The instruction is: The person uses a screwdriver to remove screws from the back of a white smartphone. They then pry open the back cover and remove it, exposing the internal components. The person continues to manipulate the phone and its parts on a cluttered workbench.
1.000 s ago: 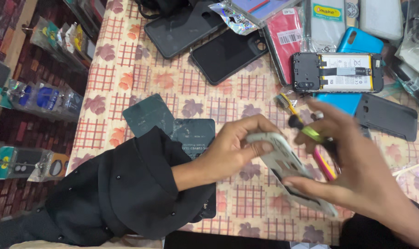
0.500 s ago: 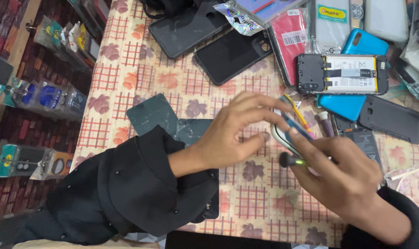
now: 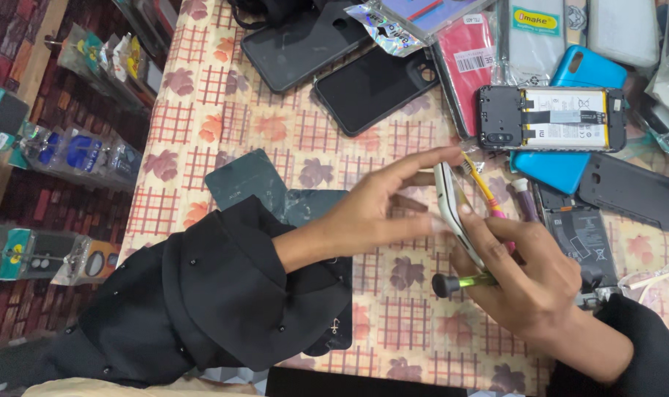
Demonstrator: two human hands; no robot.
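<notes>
A white phone (image 3: 452,202) stands on edge above the patterned tablecloth (image 3: 275,125). My right hand (image 3: 529,276) grips its lower part and also holds a screwdriver with a green handle and black cap (image 3: 463,281). My left hand (image 3: 382,206), in a black sleeve, reaches across with fingers spread and touches the phone's upper end. A yellow and pink tool (image 3: 485,187) lies just behind the phone. Whether it is in my right hand is hidden.
An opened phone with its battery showing (image 3: 551,117) lies on a blue case (image 3: 570,165). Black phone covers (image 3: 371,88), a red case (image 3: 467,66), dark back panels (image 3: 250,180) and another opened phone (image 3: 581,235) crowd the table. Packaged goods hang at left (image 3: 77,154).
The phone has turned from lying flat in my hands to standing on edge. My left hand's fingers have opened and stretched along its top. The screwdriver stays in my right hand.
</notes>
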